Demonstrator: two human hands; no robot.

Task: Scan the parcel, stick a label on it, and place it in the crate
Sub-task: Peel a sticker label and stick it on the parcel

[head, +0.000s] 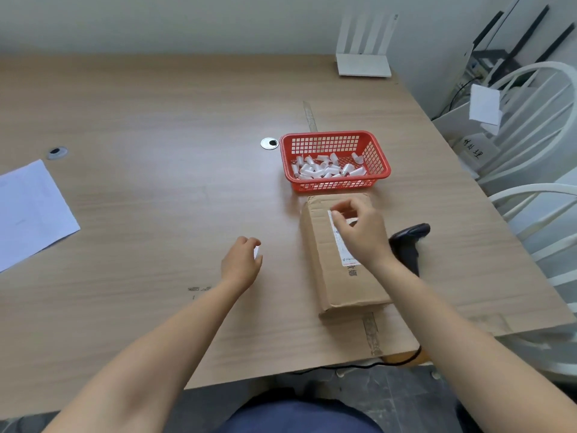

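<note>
Lying flat near the tabletop's right edge, a brown cardboard parcel [340, 260] carries a white printed label [343, 242]. The right hand [362, 232] hovers over it, fingertips pinched on the label's far end. The left hand [242, 264], loosely curled around a small white scrap [256, 252], rests beside it. A red plastic mesh crate [335, 160] sits just beyond the parcel.
</note>
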